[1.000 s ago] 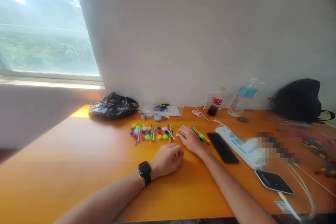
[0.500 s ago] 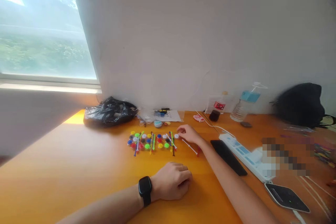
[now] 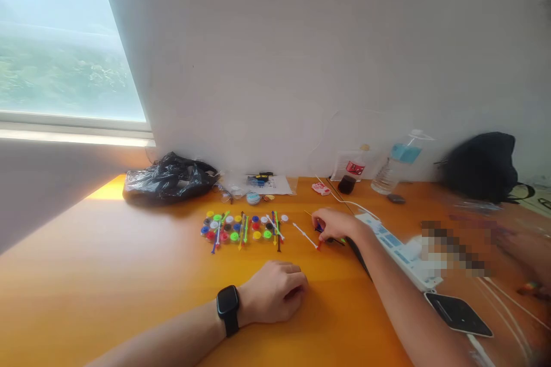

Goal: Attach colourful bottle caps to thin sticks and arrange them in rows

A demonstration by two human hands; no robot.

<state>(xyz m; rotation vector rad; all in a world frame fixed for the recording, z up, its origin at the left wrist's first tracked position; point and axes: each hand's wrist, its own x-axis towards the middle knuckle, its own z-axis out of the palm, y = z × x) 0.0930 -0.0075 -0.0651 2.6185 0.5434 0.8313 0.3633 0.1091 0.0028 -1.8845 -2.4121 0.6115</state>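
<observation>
My left hand (image 3: pixel 273 292), with a black watch (image 3: pixel 228 302) on its wrist, rests on the table with fingers curled closed; nothing shows in it. My right hand (image 3: pixel 338 223) is bent down over several thin plastic sticks with dark, green and yellow parts, fingers drawn together; what lies between the fingertips is hidden. Just left of it lies a white stick (image 3: pixel 306 236) with a red end. Further left, small round caps (image 3: pixel 234 236) in several colours stand in clusters, with arrow-ended sticks (image 3: pixel 243 232) lying between and across them. A white cap (image 3: pixel 284 218) sits at the right end.
A black plastic bag (image 3: pixel 170 178), a small round tin (image 3: pixel 253 198) and papers (image 3: pixel 275 185) line the back. Two bottles (image 3: pixel 346 183) (image 3: pixel 384 178) stand right of them. A power strip (image 3: pixel 398 252) and a phone-like device (image 3: pixel 458 314) lie at right, near another person's hand (image 3: pixel 523 252).
My right hand has moved right, away from the white cap and onto the loose sticks. My left hand keeps its place. Another person's hand now shows at far right. The view has shifted slightly.
</observation>
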